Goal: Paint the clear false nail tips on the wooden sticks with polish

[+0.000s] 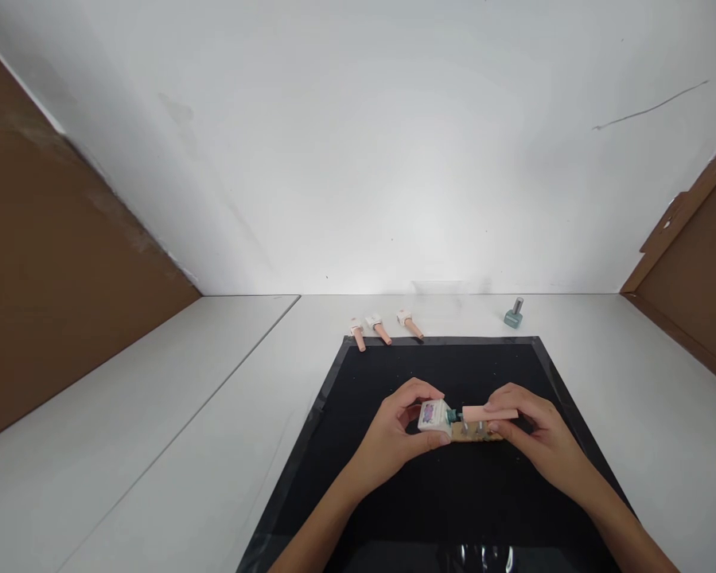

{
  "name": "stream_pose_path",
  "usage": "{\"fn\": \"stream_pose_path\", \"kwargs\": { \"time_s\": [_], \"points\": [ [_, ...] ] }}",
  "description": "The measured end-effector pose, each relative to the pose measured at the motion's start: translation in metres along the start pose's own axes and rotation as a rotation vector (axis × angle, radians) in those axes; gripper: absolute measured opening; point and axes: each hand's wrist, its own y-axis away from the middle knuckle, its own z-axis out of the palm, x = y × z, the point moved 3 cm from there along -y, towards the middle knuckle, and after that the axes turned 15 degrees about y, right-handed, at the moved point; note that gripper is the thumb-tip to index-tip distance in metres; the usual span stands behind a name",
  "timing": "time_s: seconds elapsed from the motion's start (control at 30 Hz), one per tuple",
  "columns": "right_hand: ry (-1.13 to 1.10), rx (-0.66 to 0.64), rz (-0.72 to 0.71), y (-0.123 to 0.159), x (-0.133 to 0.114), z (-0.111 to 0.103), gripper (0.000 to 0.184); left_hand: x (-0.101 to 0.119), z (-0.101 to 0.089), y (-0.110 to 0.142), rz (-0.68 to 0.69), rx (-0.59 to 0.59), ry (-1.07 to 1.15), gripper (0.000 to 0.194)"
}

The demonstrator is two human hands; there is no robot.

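White square bottle (432,417); pink cylindrical cap (475,414).
Left hand (397,423) clasps bottle; right hand (537,430) pinches cap at its three o'clock, long axis towards green neck (452,415).

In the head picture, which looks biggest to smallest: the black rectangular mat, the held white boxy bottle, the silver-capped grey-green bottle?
1. Black rectangular mat
2. Held white bottle
3. Grey-green bottle; farther away, so its real size is unsure.
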Motion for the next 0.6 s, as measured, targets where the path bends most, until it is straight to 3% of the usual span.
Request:
{"fn": "stream_pose_path", "kwargs": {
  "time_s": [0.23, 0.43, 0.6],
  "points": [
    [0.059, -0.038, -0.051, -0.0008, -0.0066, 0.0046, 0.019, -0.0014, 0.0004, 0.0009, -0.009, 0.044, 0.012, 0.032],
    [0.122, 0.142, -0.007, 0.0045, -0.0033, 0.0041, 0.014, -0.0055, -0.0070, 0.0029, -0.040, 0.188, 0.214, 0.045],
    [0.141, 0.176, -0.143, 0.0037, -0.0083, 0.0014, 0.011, -0.0066, -0.0075, 0.0016, -0.053, 0.196, 0.306, 0.046]
  ]
}}
